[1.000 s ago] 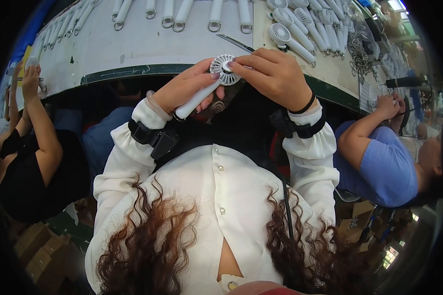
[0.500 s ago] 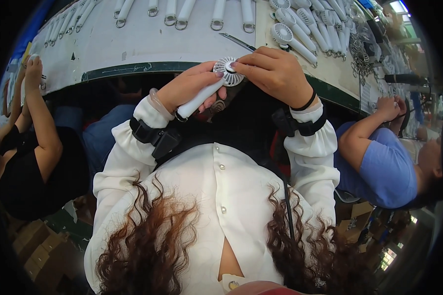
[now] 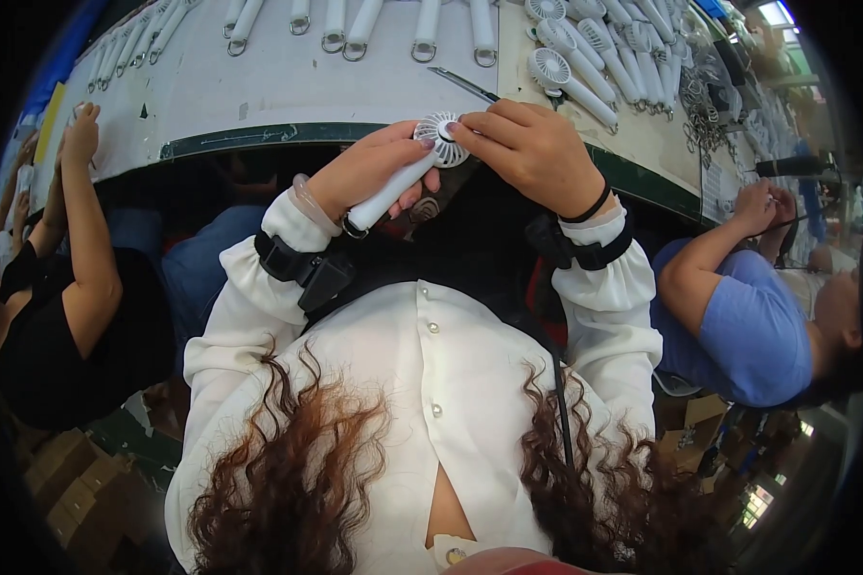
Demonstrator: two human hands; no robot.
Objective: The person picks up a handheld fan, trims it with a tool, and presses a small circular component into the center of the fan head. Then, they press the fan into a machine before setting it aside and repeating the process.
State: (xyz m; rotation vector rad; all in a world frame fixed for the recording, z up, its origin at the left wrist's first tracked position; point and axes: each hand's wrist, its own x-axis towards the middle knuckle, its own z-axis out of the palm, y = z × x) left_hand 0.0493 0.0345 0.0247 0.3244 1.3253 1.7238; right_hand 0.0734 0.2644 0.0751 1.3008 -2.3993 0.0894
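A white handheld fan (image 3: 396, 195) lies tilted in my left hand (image 3: 366, 171), just off the table's near edge. Its round slatted head points up and to the right, and a metal ring (image 3: 354, 230) hangs at the handle's lower end. My left thumb rests on the grille while the fingers wrap beneath it. With thumb and fingers pinched together, my right hand (image 3: 537, 158) touches the hub at the middle of the grille. Whatever small piece those fingertips may hold is hidden. Beyond my right hand, a utility knife (image 3: 462, 83) lies on the table.
Several white fan handles (image 3: 360, 29) lie in a row along the far side of the white table (image 3: 288, 91). More fans (image 3: 571, 81) are piled at the right, beside a heap of metal rings (image 3: 702, 120). Co-workers sit at left (image 3: 91, 259) and right (image 3: 738, 307).
My right hand has shifted slightly left and down, its fingertips still at the fan's hub. My left hand and the fan stay nearly in place. The left co-worker's hand has moved a little.
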